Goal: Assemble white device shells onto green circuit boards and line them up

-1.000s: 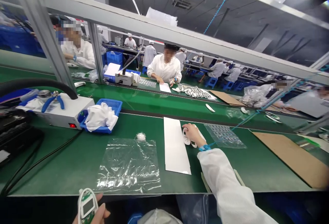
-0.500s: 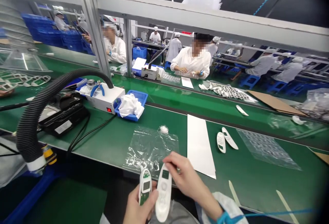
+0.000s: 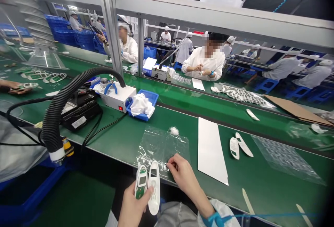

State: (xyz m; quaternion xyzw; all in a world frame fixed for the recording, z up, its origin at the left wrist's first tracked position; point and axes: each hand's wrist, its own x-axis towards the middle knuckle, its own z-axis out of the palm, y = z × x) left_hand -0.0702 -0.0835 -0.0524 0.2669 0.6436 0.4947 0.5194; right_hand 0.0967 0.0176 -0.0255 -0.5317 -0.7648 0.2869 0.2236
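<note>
My left hand (image 3: 132, 201) is closed around two long oval plastic parts held side by side above the table's front edge. One is a white shell with a green circuit board and small screen (image 3: 141, 181). The other is a white front cover (image 3: 153, 201) with a window and round button openings, the thumb lying over its edge. To their right, my right hand (image 3: 185, 175) is pinched, apart from both parts. Its fingertips are over a clear plastic bag (image 3: 153, 145); what they hold, if anything, is too small to make out.
A white sheet (image 3: 210, 150) and two white covers (image 3: 234, 147) lie right of the bag. A blue tray (image 3: 153, 96) of white cloths, a white box (image 3: 117, 96) and a black hose (image 3: 52, 115) stand left. Co-workers sit beyond the green belt (image 3: 180, 98).
My right hand has come away from the top of the white cover and is now apart from it. My left hand tilts the two parts slightly differently. The whole view has shifted.
</note>
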